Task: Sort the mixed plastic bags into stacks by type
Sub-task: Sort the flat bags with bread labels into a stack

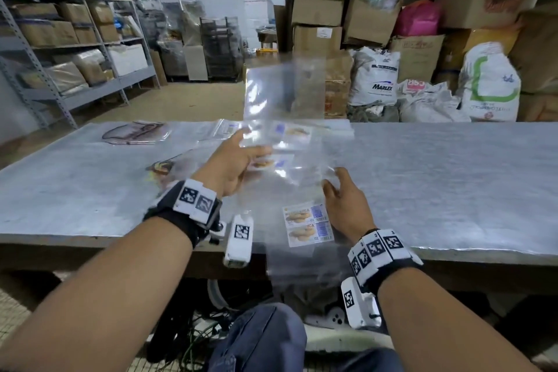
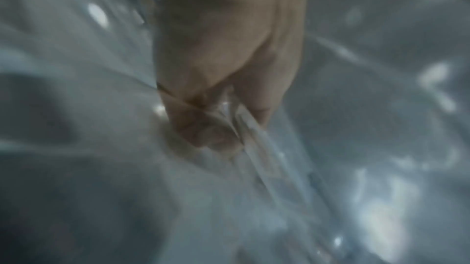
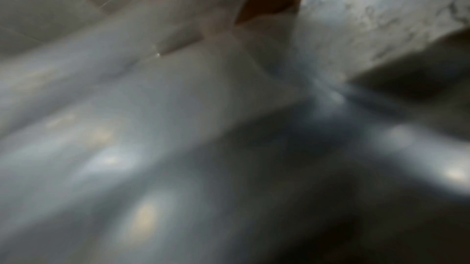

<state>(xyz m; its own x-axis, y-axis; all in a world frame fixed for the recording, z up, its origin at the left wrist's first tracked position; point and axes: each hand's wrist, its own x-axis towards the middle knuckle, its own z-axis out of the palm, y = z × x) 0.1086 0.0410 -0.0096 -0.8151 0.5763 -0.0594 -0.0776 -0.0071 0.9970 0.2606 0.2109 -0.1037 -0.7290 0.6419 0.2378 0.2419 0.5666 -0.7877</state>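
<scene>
The left hand [image 1: 234, 161] pinches a clear plastic bag [image 1: 283, 93] by its lower edge, thumb over the film, and holds it raised so it stands up beyond the fingers. In the left wrist view the thumb and fingers [image 2: 203, 133] close on a fold of clear film (the picture is blurred).

The right hand [image 1: 347, 202] sits just right of the left one, fingers curled at the edge of a pile of clear bags [image 1: 302, 178]; whether it actually grips the film cannot be told, and the right wrist view is too blurred to help.

Printed bags with peanut labels [image 1: 308, 226] lie just left of the right wrist, at the near edge of the grey table [image 1: 453, 178]. Beyond the left hand, further left, lie bags with a dark printed design [image 1: 136, 133].
</scene>
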